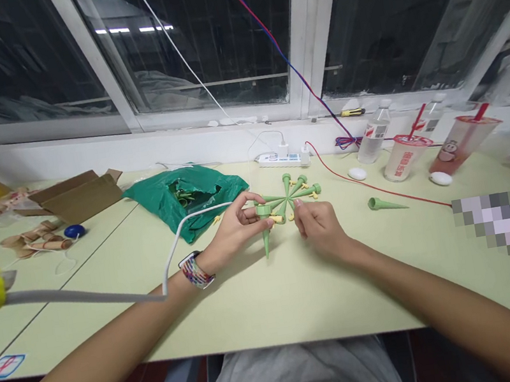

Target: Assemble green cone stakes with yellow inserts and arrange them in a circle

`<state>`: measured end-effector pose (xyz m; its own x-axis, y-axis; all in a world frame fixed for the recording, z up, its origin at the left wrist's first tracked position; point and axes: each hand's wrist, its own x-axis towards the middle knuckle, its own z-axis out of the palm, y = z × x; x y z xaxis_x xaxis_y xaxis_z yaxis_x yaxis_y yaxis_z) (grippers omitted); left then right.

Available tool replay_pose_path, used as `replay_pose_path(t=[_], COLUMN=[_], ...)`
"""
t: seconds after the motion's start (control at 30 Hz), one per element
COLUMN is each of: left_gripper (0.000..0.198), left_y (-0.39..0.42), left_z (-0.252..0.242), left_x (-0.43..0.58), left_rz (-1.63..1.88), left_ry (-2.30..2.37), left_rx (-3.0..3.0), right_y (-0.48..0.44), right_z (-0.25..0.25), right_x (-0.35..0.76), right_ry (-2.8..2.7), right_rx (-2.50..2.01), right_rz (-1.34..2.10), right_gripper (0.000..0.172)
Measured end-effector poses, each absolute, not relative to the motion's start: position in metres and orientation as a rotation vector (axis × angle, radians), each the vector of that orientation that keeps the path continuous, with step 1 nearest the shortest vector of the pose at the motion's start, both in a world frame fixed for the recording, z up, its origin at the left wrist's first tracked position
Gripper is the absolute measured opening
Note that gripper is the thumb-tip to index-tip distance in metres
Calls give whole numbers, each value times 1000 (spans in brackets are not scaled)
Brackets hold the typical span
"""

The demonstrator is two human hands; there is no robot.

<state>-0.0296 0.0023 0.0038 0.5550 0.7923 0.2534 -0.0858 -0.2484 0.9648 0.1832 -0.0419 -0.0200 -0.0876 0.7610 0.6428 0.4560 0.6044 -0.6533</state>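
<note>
My left hand pinches a green spike by its capped top, its tip pointing down, with a small yellow piece at its side. To the right, my right hand is closed with curled fingers beside the spikes; what it holds, if anything, is hidden. Just behind both hands, several green spikes lie in a star shape, tips together, with yellow pieces among them. A lone green spike lies farther right on the table.
A green bag lies behind my left hand. At left are a cardboard box, wooden pieces and a blue ball. A power strip, bottle and cups stand at the back. A grey cable crosses above my left forearm.
</note>
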Motion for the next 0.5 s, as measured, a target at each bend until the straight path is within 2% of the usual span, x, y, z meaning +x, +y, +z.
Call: replay_pose_path(t=[0.03, 0.1, 0.2, 0.23, 0.4, 0.5], left_gripper=[44, 45, 43, 42, 42, 43], left_y=[2, 2, 1, 1, 2, 2], left_z=[4, 5, 6, 6, 3, 1], left_x=[-30, -30, -30, -31, -31, -30], left_rz=[935, 940, 946, 942, 913, 881], left_ry=[614, 618, 625, 624, 606, 595], left_rx=[1612, 1614, 1631, 1635, 1647, 1635], right_y=[-42, -42, -44, -44, -44, -43], right_z=[-20, -19, -20, -20, -23, -23], right_x=[184, 184, 182, 181, 178, 180], right_ry=[-1709, -1725, -1840, -1879, -1935, -1939], right_rx=[-1030, -1015, -897, -857, -794, -873], right_rz=[346, 296, 193, 145, -17, -13], right_gripper=[57, 46, 13, 8, 7, 27])
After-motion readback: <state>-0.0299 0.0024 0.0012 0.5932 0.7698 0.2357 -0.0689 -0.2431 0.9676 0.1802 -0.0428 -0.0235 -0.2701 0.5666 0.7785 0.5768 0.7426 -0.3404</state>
